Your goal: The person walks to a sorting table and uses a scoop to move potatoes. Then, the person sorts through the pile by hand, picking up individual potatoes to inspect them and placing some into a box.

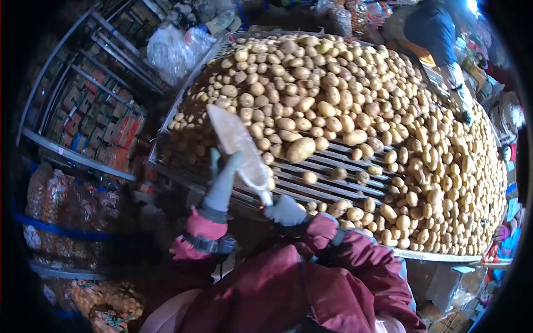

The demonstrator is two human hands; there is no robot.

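The person stands at the near edge of a sorting table (427,255) heaped with potatoes (333,94). Between the two gloved hands is a pale, empty-looking bag (236,141), held up slantwise over the table's edge. The right hand (286,211) is closed on the bag's narrow lower end, gathering it tight. The left hand (222,186) is raised, fingers up against the bag's side; the glove is blurred, so I cannot tell whether it pinches the material or only steadies it. Held at two points like this, the limp bag is stretched out rather than hanging crumpled.

Just beyond the bag, a stretch of bare bars (333,172) shows through, with a large potato (300,149) at the foot of the heap and a few strays in the gaps. The slats likely let dirt and small ones drop.

At the far right side, another person (433,28) in a dark jacket reaches a gloved hand into the pile. Shelves (94,105) of boxes, filled net sacks (61,205) and white plastic bags (172,47) stand to the left.
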